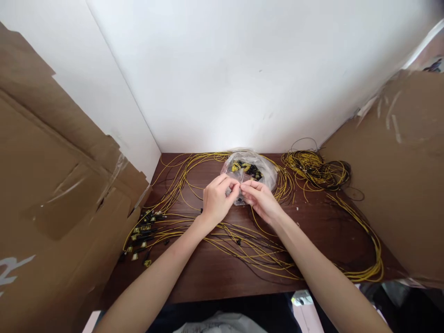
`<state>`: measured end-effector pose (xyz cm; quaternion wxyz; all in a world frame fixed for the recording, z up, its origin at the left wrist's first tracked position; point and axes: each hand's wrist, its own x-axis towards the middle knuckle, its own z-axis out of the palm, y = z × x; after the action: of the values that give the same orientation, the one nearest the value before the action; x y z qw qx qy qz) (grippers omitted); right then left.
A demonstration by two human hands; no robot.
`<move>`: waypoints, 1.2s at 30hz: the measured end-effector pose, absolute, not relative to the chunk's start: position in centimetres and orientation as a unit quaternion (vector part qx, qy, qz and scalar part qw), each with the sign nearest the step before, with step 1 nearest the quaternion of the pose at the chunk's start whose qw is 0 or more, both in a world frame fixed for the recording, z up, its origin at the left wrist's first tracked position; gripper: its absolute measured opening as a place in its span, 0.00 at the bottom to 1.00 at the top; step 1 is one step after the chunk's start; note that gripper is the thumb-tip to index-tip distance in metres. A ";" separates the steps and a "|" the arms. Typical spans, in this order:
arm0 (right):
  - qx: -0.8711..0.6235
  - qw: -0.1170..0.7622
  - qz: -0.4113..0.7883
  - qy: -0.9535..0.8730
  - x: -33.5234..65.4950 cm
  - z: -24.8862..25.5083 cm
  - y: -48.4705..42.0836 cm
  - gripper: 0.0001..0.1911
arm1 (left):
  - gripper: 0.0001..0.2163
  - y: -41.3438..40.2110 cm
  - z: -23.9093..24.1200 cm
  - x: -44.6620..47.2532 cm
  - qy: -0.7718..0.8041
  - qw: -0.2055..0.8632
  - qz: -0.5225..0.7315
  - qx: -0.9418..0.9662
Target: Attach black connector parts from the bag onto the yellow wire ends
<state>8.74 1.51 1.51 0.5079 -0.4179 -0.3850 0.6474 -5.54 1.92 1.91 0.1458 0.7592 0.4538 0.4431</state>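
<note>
Above the middle of the table, my left hand [218,196] and my right hand [261,198] meet with thumb and forefinger pinched on each. Whatever sits between the fingertips is too small to name. Just behind them lies a clear plastic bag [268,173] with small black and yellow parts [251,170] inside; my hands cover its front. Long yellow and dark wires [243,247] run across the table under my forearms. At their left end are several black connectors with yellowish clear tips [140,236].
A tangled heap of yellow and black wire [308,166] lies at the back right. More wires curve along the right edge [373,249] and behind on the left [178,178]. Cardboard walls [62,185] flank the brown table [215,284]; a white wall [243,83] rises behind.
</note>
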 end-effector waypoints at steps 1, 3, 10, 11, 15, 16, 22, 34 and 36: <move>-0.423 0.521 0.623 -0.401 8.5 1.4 1.7 0.13 | 0.07 2.0 2.0 -5.6 0.464 0.156 0.446 0.750; -0.432 0.534 0.583 -0.435 8.0 1.0 2.1 0.14 | 0.06 2.2 2.0 -5.8 0.477 0.170 0.451 0.734; -0.457 0.502 0.547 -0.490 7.6 -0.2 2.9 0.16 | 0.07 3.2 1.2 -6.6 0.483 0.195 0.441 0.731; -0.459 0.503 0.547 -0.488 7.6 -0.3 3.0 0.15 | 0.07 3.4 1.0 -6.6 0.483 0.203 0.446 0.726; -0.458 0.503 0.555 -0.480 7.5 -0.7 3.6 0.14 | 0.07 3.9 0.5 -6.6 0.485 0.244 0.470 0.696; -0.458 0.502 0.556 -0.480 7.6 -0.8 3.7 0.14 | 0.07 4.0 0.4 -6.5 0.485 0.254 0.474 0.689; -0.457 0.500 0.564 -0.472 7.7 -0.8 3.8 0.13 | 0.08 4.5 -0.2 -6.4 0.486 0.303 0.475 0.668; -0.453 0.500 0.571 -0.468 8.0 -0.6 3.6 0.13 | 0.07 4.3 0.1 -6.3 0.449 0.337 0.486 0.670; -0.455 0.494 0.569 -0.475 8.0 -0.5 3.6 0.13 | 0.07 4.2 0.2 -6.3 0.450 0.327 0.485 0.675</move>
<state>7.96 3.63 -0.54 0.4945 -0.4548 -0.4746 0.5687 -6.30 4.17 0.18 0.3268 0.6749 0.4499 0.4850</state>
